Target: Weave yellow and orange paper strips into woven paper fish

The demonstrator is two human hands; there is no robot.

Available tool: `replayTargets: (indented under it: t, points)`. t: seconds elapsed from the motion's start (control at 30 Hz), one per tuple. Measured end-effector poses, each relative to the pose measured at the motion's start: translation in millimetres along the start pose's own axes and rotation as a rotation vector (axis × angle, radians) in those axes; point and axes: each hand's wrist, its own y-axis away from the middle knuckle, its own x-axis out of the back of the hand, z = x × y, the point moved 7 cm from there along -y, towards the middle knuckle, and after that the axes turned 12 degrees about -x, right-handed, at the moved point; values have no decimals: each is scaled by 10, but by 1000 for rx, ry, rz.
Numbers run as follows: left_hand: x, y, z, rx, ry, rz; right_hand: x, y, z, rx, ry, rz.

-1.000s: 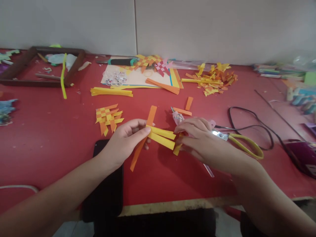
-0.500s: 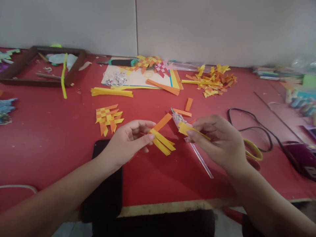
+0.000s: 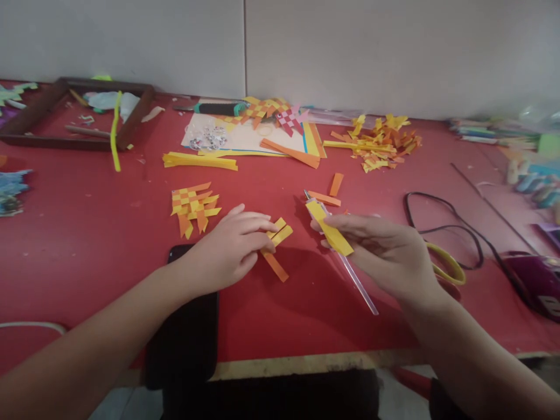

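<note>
My left hand (image 3: 234, 248) is turned palm down, its fingertips closed over interlaced yellow and orange paper strips (image 3: 277, 234). Two yellow ends point up and right; an orange strip (image 3: 276, 268) slants down toward me. The thumb and the piece's left part are hidden under the hand. Between thumb and fingers my right hand (image 3: 385, 248) pinches a folded yellow paper strip (image 3: 330, 228) above a pen (image 3: 359, 286) in clear plastic. Left of the hands lies a woven yellow-orange paper fish (image 3: 192, 204). Loose orange strips (image 3: 326, 198) lie beyond the pen.
A black phone (image 3: 188, 332) lies under my left forearm. Yellow-handled scissors (image 3: 450, 265) and a black cord (image 3: 437, 227) sit right of my right hand. Behind are yellow strips (image 3: 199, 161), a paper-scrap pile (image 3: 385, 143), a cutter (image 3: 219, 109) and a brown frame (image 3: 56, 142).
My left hand has rolled palm down, turning the strips so the yellow ends now point up-right and the orange one downward. My right hand has tilted its yellow strip, showing its length.
</note>
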Motion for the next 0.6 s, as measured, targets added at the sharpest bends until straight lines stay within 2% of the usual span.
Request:
replayTargets:
  t: [0.07, 0.17, 0.23, 0.4, 0.47, 0.57, 0.6]
  points:
    - [-6, 2, 2, -1, -17, -15, 16, -8, -50, 41, 72, 73]
    - [82, -2, 28, 43, -52, 49, 14, -23, -138, 136, 243, 120]
    - [101, 6, 13, 109, -86, 43, 2, -31, -155, 183, 306, 108]
    - [-8, 33, -53, 155, -119, -67, -51, -38, -75, 115, 359, 15]
    - [-36, 32, -62, 127, -111, -80, -169, -2, -114, 169, 464, -118]
    - [-45, 12, -27, 51, -40, -67, -400, 111, -165, 282, 595, -411]
    - [-49, 6, -9, 28, -1, -65, -435, 134, -176, 313, 642, -438]
